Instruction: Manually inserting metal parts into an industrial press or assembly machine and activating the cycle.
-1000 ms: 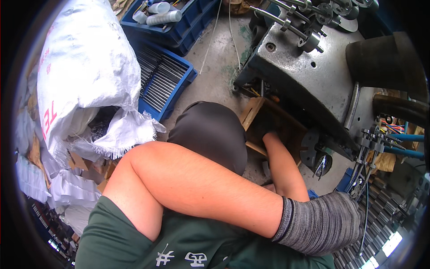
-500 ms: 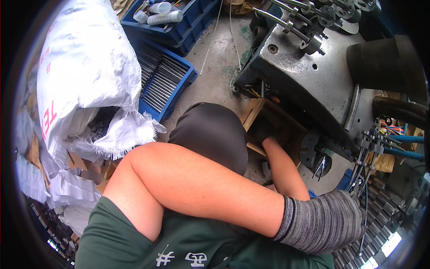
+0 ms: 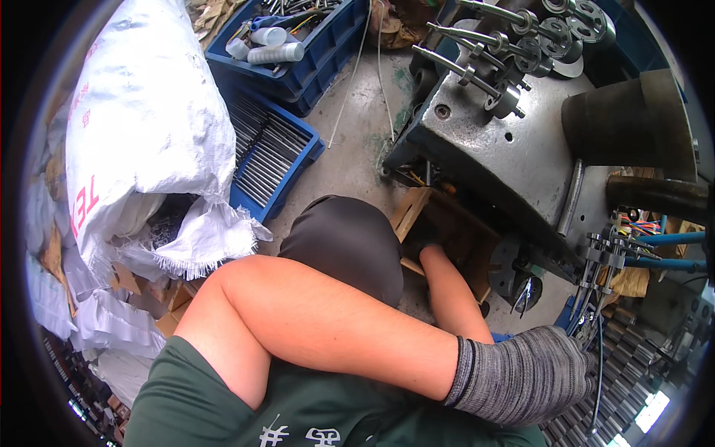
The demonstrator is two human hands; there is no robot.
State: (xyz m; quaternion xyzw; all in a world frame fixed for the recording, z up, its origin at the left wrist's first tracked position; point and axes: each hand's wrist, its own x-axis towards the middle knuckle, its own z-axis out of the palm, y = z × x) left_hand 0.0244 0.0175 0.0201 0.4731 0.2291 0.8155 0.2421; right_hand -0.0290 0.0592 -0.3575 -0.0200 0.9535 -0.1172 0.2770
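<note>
My left arm crosses in front of me from the green sleeve at the lower left toward the right. My left hand [image 3: 532, 372] wears a striped grey knit glove or sleeve cover; its fingers face away and do not show. Just beyond it stand several slim steel rods with collars [image 3: 598, 261], and a thin dark cable hangs beside the glove. Whether the hand touches the rods is hidden. My right hand is out of sight. A bare limb [image 3: 454, 294], seemingly my lower leg, reaches into an open wooden box [image 3: 413, 216] under the metal bench.
A steel-topped bench [image 3: 477, 134] carries shafts with round discs [image 3: 503, 97] and a dark cylinder [image 3: 625, 123]. Far left are blue crates [image 3: 298, 167] of rods and a large white woven sack [image 3: 149, 112]. Stacked metal bars [image 3: 625, 357] lie at the right. My dark-covered knee [image 3: 342, 246] is in the middle.
The whole view has shifted: bench, crates and box now appear lower, and the bench slightly farther left. My left arm keeps nearly the same pose, its gloved hand close to the rods.
</note>
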